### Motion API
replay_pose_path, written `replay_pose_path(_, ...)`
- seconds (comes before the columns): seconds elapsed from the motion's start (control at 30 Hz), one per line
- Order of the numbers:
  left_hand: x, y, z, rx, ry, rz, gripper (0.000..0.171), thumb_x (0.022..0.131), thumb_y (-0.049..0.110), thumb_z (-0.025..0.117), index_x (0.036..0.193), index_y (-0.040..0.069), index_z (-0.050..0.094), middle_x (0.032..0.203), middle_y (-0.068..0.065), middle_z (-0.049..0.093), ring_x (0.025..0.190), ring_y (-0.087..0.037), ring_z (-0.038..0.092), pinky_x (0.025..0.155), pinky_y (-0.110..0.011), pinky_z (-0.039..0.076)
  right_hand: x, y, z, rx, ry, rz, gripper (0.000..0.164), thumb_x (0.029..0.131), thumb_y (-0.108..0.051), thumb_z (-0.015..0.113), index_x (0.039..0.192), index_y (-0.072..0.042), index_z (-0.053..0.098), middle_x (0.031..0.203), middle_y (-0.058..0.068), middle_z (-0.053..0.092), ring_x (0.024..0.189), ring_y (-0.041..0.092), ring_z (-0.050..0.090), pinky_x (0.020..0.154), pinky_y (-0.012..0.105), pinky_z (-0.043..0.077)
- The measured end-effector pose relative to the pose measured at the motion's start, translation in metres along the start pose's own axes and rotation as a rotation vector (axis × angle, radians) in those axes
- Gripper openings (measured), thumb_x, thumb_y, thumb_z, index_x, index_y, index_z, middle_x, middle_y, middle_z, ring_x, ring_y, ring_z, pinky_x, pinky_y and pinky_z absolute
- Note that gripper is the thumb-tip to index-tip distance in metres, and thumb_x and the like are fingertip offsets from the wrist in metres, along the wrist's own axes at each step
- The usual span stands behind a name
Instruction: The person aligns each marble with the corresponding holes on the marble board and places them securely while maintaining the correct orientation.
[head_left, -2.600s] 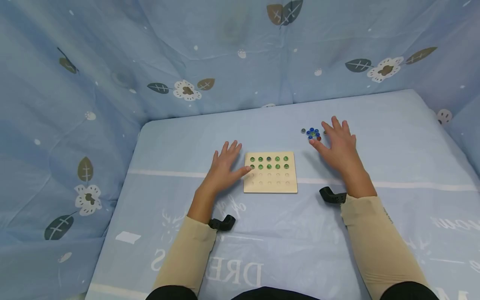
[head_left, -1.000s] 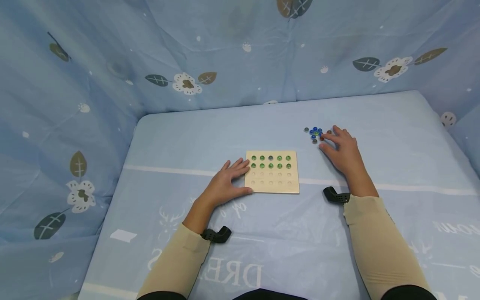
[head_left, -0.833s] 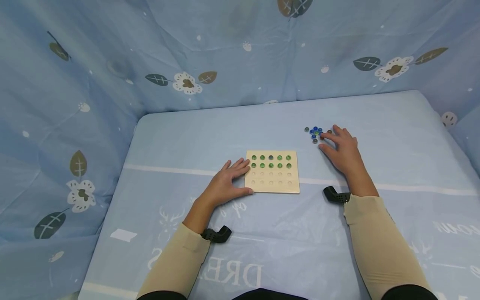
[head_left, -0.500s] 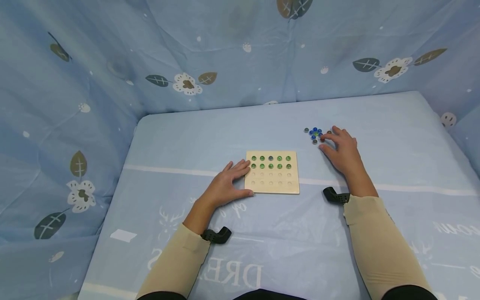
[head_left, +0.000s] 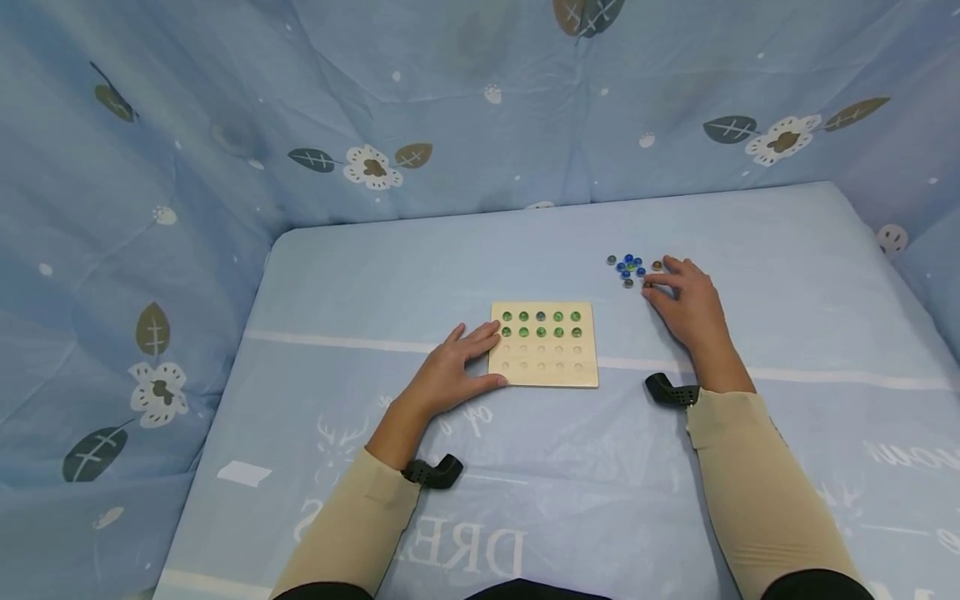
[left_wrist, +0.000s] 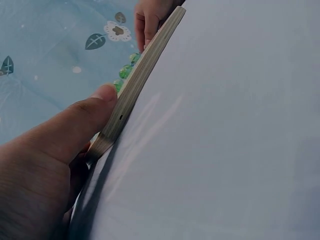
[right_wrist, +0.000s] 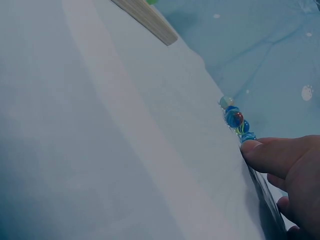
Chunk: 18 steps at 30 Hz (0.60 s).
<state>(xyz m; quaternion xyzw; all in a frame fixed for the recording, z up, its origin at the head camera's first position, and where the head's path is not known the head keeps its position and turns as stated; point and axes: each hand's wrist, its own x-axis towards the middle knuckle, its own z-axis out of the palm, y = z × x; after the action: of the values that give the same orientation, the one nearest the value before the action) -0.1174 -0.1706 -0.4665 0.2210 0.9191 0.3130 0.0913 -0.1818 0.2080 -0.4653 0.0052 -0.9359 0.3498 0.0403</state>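
In the head view, a pale wooden board [head_left: 543,375] with rows of round hollows lies mid-table. Green marbles [head_left: 541,332] fill its two far rows, one of them darker. My left hand [head_left: 453,371] holds the board by its left side, thumb at the near corner and fingers over the left edge; the left wrist view shows the thumb [left_wrist: 95,110] against the board's edge. To the far right, my right hand [head_left: 688,308] pinches a dark reddish-brown marble [head_left: 648,285] between thumb and forefinger, mostly hidden by the fingers. Just left of it sits a loose cluster of blue marbles [head_left: 628,259].
A few duller marbles lie around the cluster, such as a grey one [head_left: 611,260] and a brownish one [head_left: 657,266]. A pale blue printed cloth [head_left: 600,467] covers the table, and patterned fabric [head_left: 465,108] rises behind it. Each wrist wears a black camera mount [head_left: 442,472].
My left hand has shifted from hovering over the board to holding its left edge. The right hand's spread fingers have closed on a marble and drawn it slightly nearer, away from the cluster.
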Motion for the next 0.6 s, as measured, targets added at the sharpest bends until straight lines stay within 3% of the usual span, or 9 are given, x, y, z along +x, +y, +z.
replay_pose_path(0.6, 0.0005, -0.0003, 0.0012, 0.007, 0.018, -0.010, 0.077, 0.080, 0.047, 0.079, 0.144, 0.016, 0.051, 0.156, 0.010, 0.038, 0.149, -0.029, 0.025, 0.122, -0.046, 0.024, 0.0007, 0.0002, 0.0010, -0.017, -0.030, 0.068, 0.035, 0.095, -0.023, 0.065, 0.122, -0.001, 0.068, 0.156, 0.018, 0.036, 0.150, 0.038, 0.017, 0.122, 0.058, 0.008)
